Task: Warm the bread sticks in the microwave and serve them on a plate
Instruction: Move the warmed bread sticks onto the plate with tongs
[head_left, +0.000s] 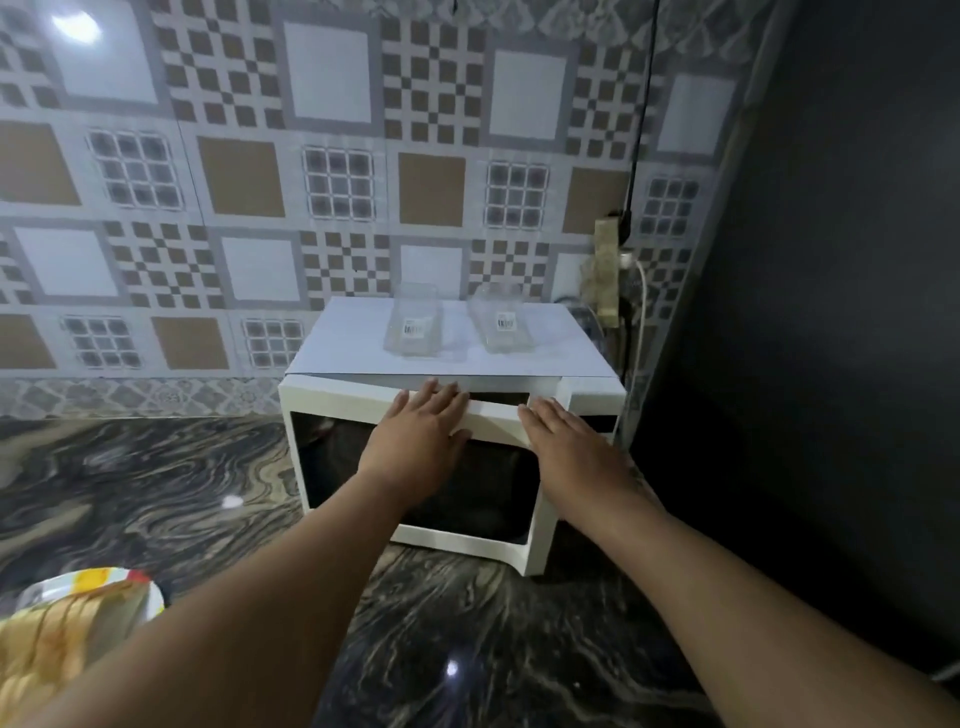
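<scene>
A white microwave (332, 402) with a dark glass door stands on the marble counter against the tiled wall. Its door hangs slightly ajar, the right edge swung out a little from the body. My left hand (421, 431) lies flat with straight fingers on the door's upper frame. My right hand (569, 441) lies flat on the door's upper right corner. At the bottom left a packet of pale bread sticks (47, 644) rests on a white plate (153, 597), partly hidden by my left forearm. The microwave's inside is too dark to read.
A white sheet covers the microwave top, with two clear glass jars (415, 325) (501, 322) on it. A power strip (608, 275) with cables hangs on the wall at the right. A dark panel (831, 312) closes off the right side. Dark marble counter (156, 493) spreads to the left and front.
</scene>
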